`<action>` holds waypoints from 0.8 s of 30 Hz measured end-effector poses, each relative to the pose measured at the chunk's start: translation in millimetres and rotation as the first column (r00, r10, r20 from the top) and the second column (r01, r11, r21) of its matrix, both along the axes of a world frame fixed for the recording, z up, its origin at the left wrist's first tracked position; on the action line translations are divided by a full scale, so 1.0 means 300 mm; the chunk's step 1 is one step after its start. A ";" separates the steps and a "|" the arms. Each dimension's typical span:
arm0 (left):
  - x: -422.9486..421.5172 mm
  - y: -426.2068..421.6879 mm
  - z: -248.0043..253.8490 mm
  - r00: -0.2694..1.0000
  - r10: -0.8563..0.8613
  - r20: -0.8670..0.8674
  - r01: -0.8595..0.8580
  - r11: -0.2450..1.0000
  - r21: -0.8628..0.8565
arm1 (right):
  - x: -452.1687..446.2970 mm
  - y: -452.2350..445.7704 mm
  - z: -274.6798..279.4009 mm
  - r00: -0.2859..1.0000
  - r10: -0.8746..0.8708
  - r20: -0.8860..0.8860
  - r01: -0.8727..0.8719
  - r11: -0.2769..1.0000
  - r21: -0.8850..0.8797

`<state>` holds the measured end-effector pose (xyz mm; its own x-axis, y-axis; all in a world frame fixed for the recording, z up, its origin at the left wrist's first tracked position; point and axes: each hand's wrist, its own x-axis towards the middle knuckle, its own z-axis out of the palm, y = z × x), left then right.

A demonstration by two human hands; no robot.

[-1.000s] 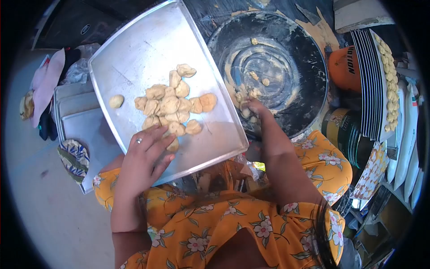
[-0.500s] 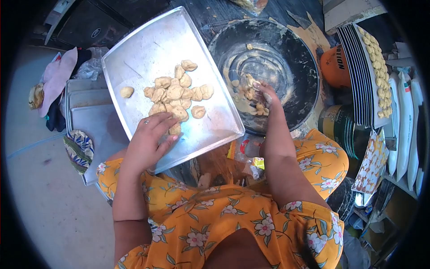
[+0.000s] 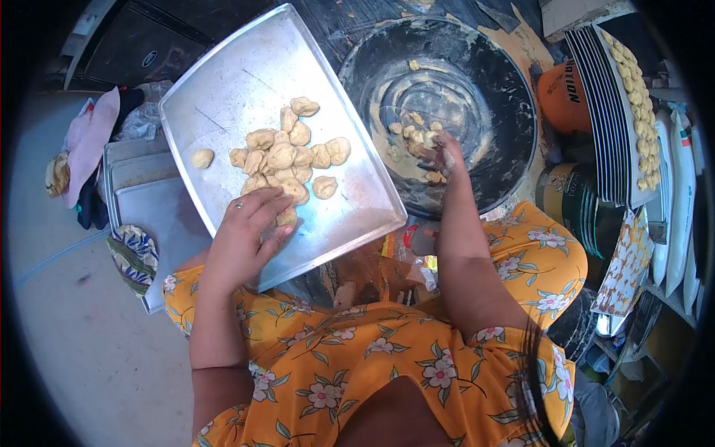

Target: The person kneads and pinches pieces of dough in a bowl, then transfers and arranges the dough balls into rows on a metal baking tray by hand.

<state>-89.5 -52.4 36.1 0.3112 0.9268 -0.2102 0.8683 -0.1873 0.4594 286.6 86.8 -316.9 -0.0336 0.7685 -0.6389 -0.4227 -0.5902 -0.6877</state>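
Note:
A large metal tray (image 3: 223,82) tilts across my left leg, with a pile of pale dough balls (image 3: 281,155) in its middle and a few lying apart. My left hand (image 3: 257,220) lies on the near edge of this pile, fingers stretched over the dough and thumb apart; one ball shows between thumb and fingers. To the right is a wide black basin (image 3: 514,112), its inside smeared with dough. Low in the basin, my right hand (image 3: 449,156) is curled at several small dough pieces (image 3: 423,138); its fingertips are partly hidden in shadow.
Stacked trays (image 3: 596,112) stand at the right, the outermost bearing rows of dough pieces. Beside them are an orange bucket (image 3: 558,100) and a dark green tub (image 3: 566,197). More metal trays (image 3: 153,197) and a patterned cap (image 3: 134,257) lie at the left.
My right hand has shifted slightly within the basin, and the small dough pieces by its fingertips are more spread out. My left hand stays on the pile. The view has shifted slightly.

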 end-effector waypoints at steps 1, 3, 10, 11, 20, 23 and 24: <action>0.002 0.001 -0.001 1.000 -0.001 0.002 0.001 1.000 -0.006 | -0.021 -0.010 0.042 0.990 -0.041 -0.136 0.048 0.998 0.045; 0.008 0.005 -0.003 1.000 -0.003 0.006 0.003 1.000 -0.016 | -0.036 -0.008 0.100 0.939 -0.052 -0.339 0.093 0.990 0.107; 0.077 0.016 -0.026 0.978 -0.029 0.206 0.001 0.991 0.134 | -0.143 0.045 0.440 0.766 0.338 -0.546 -0.019 0.862 0.506; 0.107 0.014 -0.020 0.954 -0.002 0.301 -0.028 0.995 0.096 | -0.177 0.051 0.529 0.753 0.430 -0.497 -0.073 0.806 0.588; 0.253 -0.003 -0.065 0.050 0.647 0.761 -0.169 0.756 -0.632 | -0.352 -0.092 1.068 0.804 0.477 0.356 -0.566 0.426 0.706; 0.242 -0.003 -0.066 -0.003 0.668 0.744 -0.199 0.728 -0.656 | -0.324 -0.085 1.050 0.855 0.245 0.456 -0.511 0.544 0.666; 0.254 -0.007 -0.068 -0.019 0.660 0.751 -0.192 0.734 -0.651 | -0.320 -0.088 1.063 0.811 0.149 0.566 -0.576 0.373 0.727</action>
